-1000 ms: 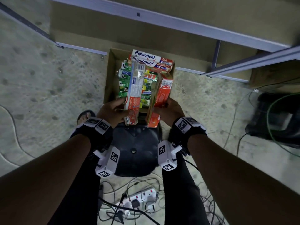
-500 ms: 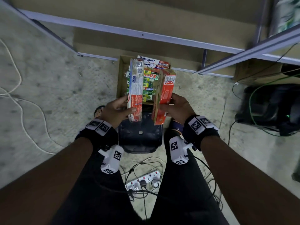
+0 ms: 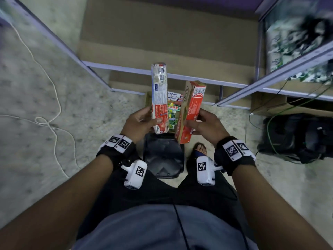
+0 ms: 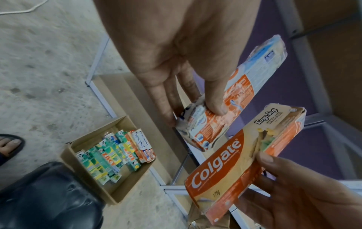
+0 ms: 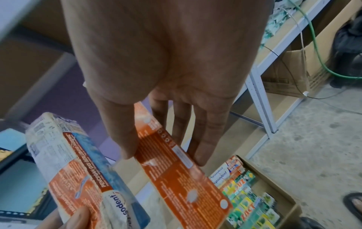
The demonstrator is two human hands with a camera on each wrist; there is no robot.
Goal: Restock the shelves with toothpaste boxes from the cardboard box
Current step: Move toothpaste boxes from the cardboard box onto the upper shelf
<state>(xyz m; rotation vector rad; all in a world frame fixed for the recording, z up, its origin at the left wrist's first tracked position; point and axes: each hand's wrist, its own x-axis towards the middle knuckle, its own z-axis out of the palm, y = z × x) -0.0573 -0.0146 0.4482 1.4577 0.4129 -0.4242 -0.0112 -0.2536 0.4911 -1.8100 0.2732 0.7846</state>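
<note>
Since the earlier frames both hands have come up and away from the cardboard box (image 3: 148, 98), which now shows small and low between the two cartons, and the shelf (image 3: 162, 42) fills far more of the head view, so the person seems to have risen and turned toward it. From the left: the left hand (image 3: 138, 123) grips the near end of the white-and-red Pepsodent box (image 3: 159, 98), thumb across its face and fingers curled behind, the carton's crumpled end showing in the left wrist view. Just beside it, not touching as far as can be seen, the right hand (image 3: 205, 123) pinches the lower part of the red Colgate box (image 3: 191, 112), thumb on one face and fingers on the other. Both cartons point their long axes away from the body toward the shelf's front rail, the Pepsodent box reaching further, its far end already overlapping the rail in the head view. The shelf board lies ahead of and beyond both; the left hand's carton looks nearer to going in. More toothpaste boxes (image 4: 115, 155) remain packed in the cardboard box on the floor (image 3: 54, 105), beside a black stool (image 3: 162, 156).
</note>
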